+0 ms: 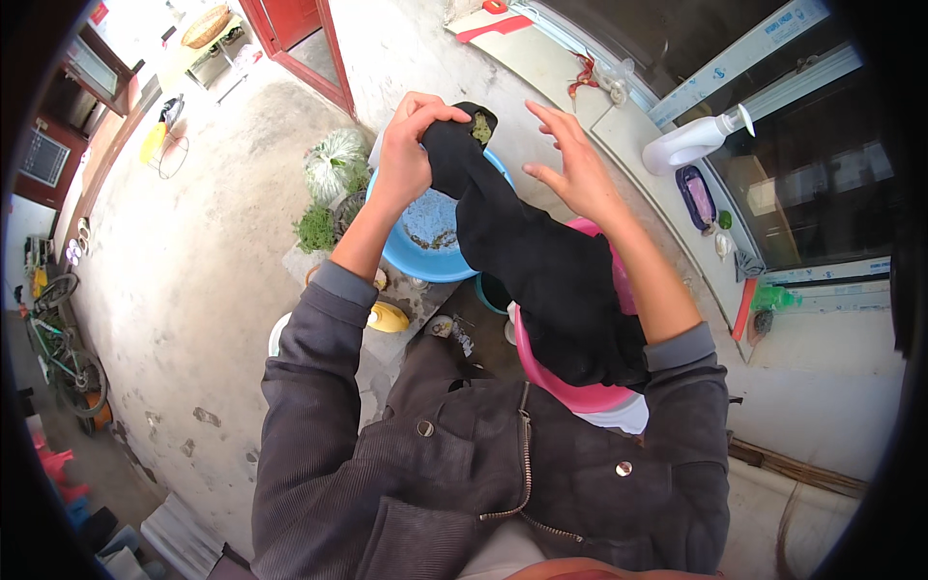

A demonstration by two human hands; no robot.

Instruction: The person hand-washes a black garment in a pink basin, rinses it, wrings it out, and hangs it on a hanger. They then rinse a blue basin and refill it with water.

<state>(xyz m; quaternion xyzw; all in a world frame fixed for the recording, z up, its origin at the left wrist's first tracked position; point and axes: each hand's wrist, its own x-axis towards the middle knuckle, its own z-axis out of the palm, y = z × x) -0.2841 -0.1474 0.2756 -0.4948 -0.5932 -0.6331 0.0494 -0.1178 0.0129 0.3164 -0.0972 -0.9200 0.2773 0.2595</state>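
My left hand (415, 145) grips the upper end of a black cloth garment (551, 268). Beside its fingers, a yellowish-green patch (481, 128) shows at the garment's opening; I cannot tell what it is. The cloth hangs twisted to the right, its lower part lying in a pink basin (540, 373) and over its rim. To the right of the garment's upper end, my right hand (573, 163) is raised with fingers apart, touching nothing. Below the left hand stands a light blue basin (406, 254), with dark debris on its bottom.
A yellow bottle (389, 317) stands near my left forearm. Leafy greens (316, 228) lie beside the blue basin. On the window ledge at right are a white bottle (681, 148), a purple soap dish (689, 185) and dried red chillies (582, 76). A bicycle (61, 355) stands far left.
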